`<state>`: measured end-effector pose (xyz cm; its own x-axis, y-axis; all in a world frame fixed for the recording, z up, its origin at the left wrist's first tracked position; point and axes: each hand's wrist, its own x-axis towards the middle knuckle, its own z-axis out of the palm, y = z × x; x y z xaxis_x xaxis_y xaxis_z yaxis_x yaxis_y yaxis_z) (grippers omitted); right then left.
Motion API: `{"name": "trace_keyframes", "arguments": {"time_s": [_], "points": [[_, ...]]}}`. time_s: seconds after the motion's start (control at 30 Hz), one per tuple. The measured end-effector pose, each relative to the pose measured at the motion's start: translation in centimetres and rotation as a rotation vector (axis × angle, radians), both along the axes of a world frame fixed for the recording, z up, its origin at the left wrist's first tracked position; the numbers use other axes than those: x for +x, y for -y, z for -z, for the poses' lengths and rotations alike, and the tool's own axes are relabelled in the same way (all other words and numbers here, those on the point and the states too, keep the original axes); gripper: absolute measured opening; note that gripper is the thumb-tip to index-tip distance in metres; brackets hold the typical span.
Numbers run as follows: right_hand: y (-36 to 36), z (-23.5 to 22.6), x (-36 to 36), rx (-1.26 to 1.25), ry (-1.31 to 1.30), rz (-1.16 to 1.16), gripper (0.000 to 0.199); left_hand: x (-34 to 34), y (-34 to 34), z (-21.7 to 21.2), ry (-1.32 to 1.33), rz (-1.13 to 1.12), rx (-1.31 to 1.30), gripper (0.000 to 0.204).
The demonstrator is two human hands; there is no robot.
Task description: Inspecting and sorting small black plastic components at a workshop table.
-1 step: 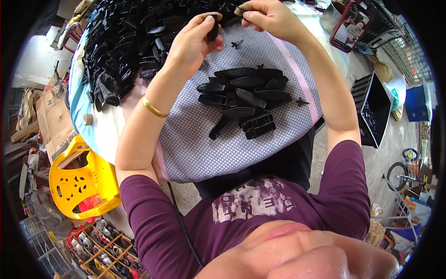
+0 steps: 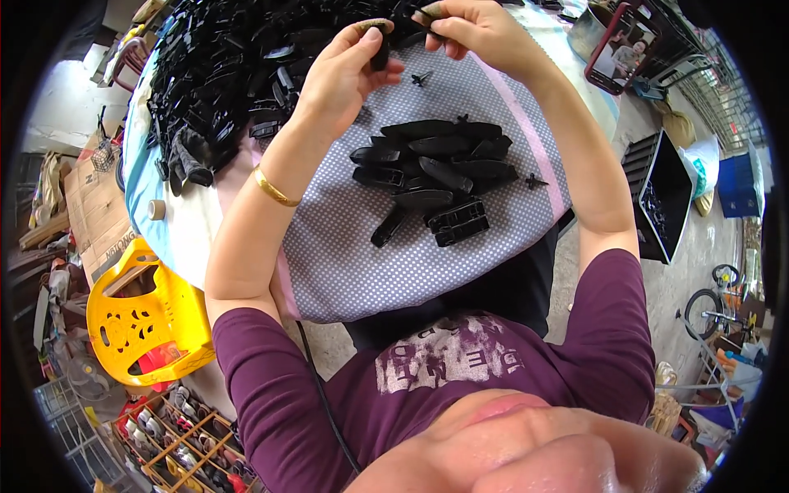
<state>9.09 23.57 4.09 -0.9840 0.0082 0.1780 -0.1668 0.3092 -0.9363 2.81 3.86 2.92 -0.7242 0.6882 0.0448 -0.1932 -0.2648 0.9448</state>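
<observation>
My left hand (image 2: 339, 82) pinches a dark, rounded plastic piece (image 2: 380, 54) between thumb and fingers, over the far part of the table. Close by on the right, the thumb and forefinger of my right hand (image 2: 485, 34) are pressed together on a small black part (image 2: 424, 20), mostly hidden by the fingers. Tan coverings wrap both forefinger tips. Below the hands, a small pile of long black plastic pieces (image 2: 446, 175) lies on a grey dotted cloth (image 2: 345, 275). Small pronged black parts (image 2: 421, 80) lie singly around that pile.
A large heap of black plastic parts (image 2: 218, 74) covers the table's far left. A tape roll (image 2: 156, 210) sits at the left edge, above a yellow plastic chair (image 2: 185, 329). On the right are a propped phone (image 2: 612, 70), a metal pot (image 2: 582, 34) and a black crate (image 2: 670, 197).
</observation>
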Motion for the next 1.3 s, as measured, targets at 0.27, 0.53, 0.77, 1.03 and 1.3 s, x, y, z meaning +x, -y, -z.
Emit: {"name": "trace_keyframes", "arguments": {"time_s": [0.27, 0.53, 0.77, 1.03, 1.3], "points": [[2.1, 0.5, -0.1, -0.411, 0.148, -0.062, 0.025, -1.9, 0.4, 1.6, -0.249, -0.083, 0.023, 0.03], [2.9, 0.2, 0.4, -0.309, -0.089, -0.128, 0.026, -2.2, 0.6, 1.6, -0.298, -0.14, 0.054, 0.032], [2.5, 1.8, 0.1, -0.23, -0.043, 0.03, 0.029, -1.5, 0.3, 0.7, -0.247, -0.141, 0.048, 0.031], [4.7, 1.9, 0.7, 0.152, -0.314, 0.263, 0.034, -0.3, -0.1, 0.5, -0.122, -0.124, 0.132, 0.028], [4.6, 1.1, 0.9, 0.135, -0.112, -0.011, 0.035, -1.5, 0.9, -0.9, -0.336, -0.016, 0.088, 0.022]]}}
